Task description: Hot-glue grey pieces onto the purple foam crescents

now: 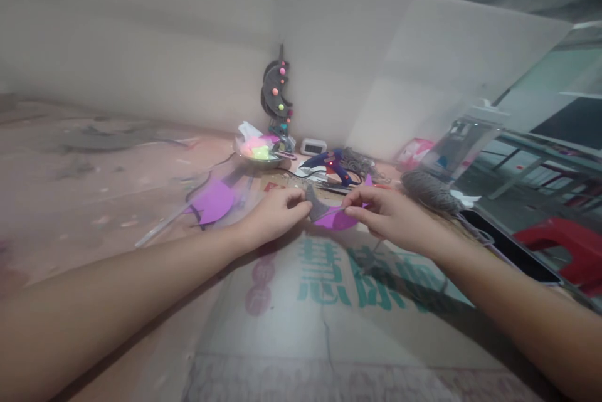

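A purple crescent cutout [337, 220], partly covered with grey yarn [318, 206], is held above the cardboard. My left hand [281, 209] pinches its grey end between thumb and fingers. Closed at the fingertips, my right hand [382, 204] pulls a thin grey strand just off the crescent's middle. The crescent's other tip shows behind my right fingers. A loose strand hangs below that hand. Just beyond my hands lies a blue glue gun [332, 162] with a small red light.
Printed cardboard [282, 333] lies beneath my hands. Left are another purple piece [214, 201] and a clear stick [160, 226]. Behind stand a metal bowl [258, 162], a white clock [313, 147] and a grey crescent decoration [276, 91]. A yarn ball [430, 190] and phone [510, 245] are right.
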Motion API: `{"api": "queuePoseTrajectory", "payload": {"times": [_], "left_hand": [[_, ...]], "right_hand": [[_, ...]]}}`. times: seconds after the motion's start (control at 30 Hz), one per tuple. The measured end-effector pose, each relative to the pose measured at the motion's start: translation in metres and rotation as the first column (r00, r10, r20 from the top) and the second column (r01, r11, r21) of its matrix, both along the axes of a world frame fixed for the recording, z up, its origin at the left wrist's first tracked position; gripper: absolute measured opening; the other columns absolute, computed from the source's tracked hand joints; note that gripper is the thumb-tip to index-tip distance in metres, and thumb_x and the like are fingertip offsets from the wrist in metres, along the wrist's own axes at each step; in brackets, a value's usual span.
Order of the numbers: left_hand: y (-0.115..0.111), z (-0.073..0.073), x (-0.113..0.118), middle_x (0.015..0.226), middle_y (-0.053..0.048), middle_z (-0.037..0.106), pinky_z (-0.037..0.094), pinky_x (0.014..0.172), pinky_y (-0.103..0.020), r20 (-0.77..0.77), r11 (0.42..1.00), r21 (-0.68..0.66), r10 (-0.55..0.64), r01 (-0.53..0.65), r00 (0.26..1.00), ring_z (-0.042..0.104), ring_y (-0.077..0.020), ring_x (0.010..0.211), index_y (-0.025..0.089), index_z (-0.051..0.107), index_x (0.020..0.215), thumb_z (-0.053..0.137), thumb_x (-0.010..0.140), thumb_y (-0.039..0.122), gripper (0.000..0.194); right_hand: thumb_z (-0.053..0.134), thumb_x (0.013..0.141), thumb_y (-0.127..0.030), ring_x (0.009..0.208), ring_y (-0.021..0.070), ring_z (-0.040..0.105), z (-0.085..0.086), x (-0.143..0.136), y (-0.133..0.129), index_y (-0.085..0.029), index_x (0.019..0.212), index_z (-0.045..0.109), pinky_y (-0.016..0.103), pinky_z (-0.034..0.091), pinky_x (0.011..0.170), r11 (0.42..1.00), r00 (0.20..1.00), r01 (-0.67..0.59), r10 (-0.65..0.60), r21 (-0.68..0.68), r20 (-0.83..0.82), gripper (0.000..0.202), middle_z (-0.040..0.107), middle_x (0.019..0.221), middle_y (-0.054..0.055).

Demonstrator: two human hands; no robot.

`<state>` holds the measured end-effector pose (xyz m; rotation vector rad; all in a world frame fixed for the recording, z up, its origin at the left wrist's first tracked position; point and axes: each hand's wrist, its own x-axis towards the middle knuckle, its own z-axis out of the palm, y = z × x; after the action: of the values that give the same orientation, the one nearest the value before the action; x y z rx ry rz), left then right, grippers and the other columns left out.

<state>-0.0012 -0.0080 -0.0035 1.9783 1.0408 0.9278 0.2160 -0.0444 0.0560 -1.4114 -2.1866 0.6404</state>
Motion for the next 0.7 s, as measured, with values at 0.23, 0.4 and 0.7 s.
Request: {"api": "queuePoseTrajectory", "payload": {"times": [0.23, 0.4, 0.7], "left_hand": [[-0.001, 0.004, -0.002, 0.058, 0.005, 0.046, 0.031, 0.05, -0.023, -0.018, 0.998, -0.056, 0.0, -0.001, 1.0, 0.044, -0.01, 0.051, 0.018, 0.047, 0.065, 0.045, 0.083, 0.03, 0.022], [0.001, 0.002, -0.002, 0.061, 0.004, 0.048, 0.031, 0.05, -0.023, -0.03, 0.998, -0.059, -0.01, 0.008, 0.999, 0.046, -0.0099, 0.052, 0.018, 0.048, 0.067, 0.045, 0.083, 0.031, 0.021], [-0.001, 0.005, -0.003, 0.053, 0.006, 0.044, 0.031, 0.05, -0.023, -0.053, 0.998, -0.063, -0.024, 0.02, 0.998, 0.045, -0.0095, 0.048, 0.018, 0.045, 0.063, 0.046, 0.083, 0.029, 0.023]], "right_hand": [[0.053, 0.086, -0.039, 0.068, 0.016, 0.058, 0.018, 0.022, 0.009, -0.022, 0.086, 0.068, 0.027, 0.04, 0.061, 0.998, 0.941, -0.048, 0.032, 0.039, 0.338, 0.023, 0.067, 0.077, 0.001], [0.051, 0.086, -0.045, 0.068, 0.0165, 0.059, 0.025, 0.035, 0.016, -0.022, 0.088, 0.068, 0.026, 0.039, 0.059, 0.998, 0.905, -0.042, 0.015, 0.054, 0.426, 0.029, 0.068, 0.077, 0.003], [0.054, 0.083, -0.051, 0.071, 0.0178, 0.059, 0.024, 0.067, 0.04, -0.017, 0.082, 0.067, 0.027, 0.042, 0.063, 0.997, 0.935, 0.011, -0.04, 0.082, 0.353, 0.036, 0.068, 0.082, 0.006]]}}
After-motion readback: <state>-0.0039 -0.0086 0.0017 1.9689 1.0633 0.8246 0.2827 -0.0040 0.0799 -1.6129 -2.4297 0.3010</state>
